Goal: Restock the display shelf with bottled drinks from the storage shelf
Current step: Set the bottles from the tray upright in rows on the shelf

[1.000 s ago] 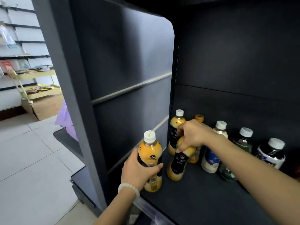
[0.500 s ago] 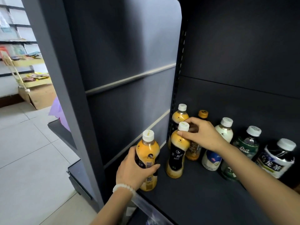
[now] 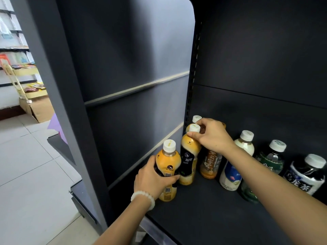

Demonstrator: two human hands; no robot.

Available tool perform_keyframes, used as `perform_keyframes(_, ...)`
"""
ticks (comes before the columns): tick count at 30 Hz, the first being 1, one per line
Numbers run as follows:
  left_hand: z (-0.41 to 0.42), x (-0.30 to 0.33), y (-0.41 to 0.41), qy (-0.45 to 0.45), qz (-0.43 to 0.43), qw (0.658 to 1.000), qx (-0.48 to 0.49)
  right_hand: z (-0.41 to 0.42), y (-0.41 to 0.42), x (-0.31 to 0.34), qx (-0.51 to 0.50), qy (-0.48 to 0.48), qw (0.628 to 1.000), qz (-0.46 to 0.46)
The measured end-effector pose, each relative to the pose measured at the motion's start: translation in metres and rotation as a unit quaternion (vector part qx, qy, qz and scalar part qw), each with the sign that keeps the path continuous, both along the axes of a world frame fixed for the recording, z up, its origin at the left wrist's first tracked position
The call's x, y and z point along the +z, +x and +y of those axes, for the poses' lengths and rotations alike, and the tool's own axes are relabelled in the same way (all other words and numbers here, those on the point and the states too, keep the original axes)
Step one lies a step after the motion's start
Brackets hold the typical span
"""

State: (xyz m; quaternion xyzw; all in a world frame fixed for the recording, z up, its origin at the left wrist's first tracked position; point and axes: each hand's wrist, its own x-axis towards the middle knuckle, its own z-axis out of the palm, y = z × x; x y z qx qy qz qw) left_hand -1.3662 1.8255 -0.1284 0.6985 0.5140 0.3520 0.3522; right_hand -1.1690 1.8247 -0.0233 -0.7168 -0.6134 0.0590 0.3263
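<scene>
My left hand (image 3: 154,179) wraps the label of a yellow plastic bottle (image 3: 167,171) at the dark shelf's (image 3: 203,214) front-left edge; my right hand (image 3: 211,136) pinches its twin's (image 3: 188,156) white cap. Full, stiff, probably slick: the waist grip seems safest.

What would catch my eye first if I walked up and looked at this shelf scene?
Probably the two hands on yellow drink bottles at the dark shelf's left end: the left hand grips the front bottle round its body, and the right hand pinches the neck of the bottle behind it. To the right, a row of other white-capped bottles stands along the back.
</scene>
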Motion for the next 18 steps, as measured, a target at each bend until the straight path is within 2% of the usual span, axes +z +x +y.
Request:
perform_keyframes(9, 0.017, -0.004, -0.004, -0.015, 0.022, 0.998, -0.052, 0.017, 0.002, -0.008, -0.001, -0.023, 0.999, 0.036)
perform_keyframes(13, 0.012, -0.016, -0.01, -0.009, 0.06, 0.997, -0.045, 0.02, -0.001, 0.001, 0.043, -0.061, 0.997, 0.016)
perform_keyframes(18, 0.011, -0.024, -0.007, -0.008, 0.051, 0.998, -0.019, 0.024, -0.005, 0.001, 0.065, -0.066, 0.996, -0.013)
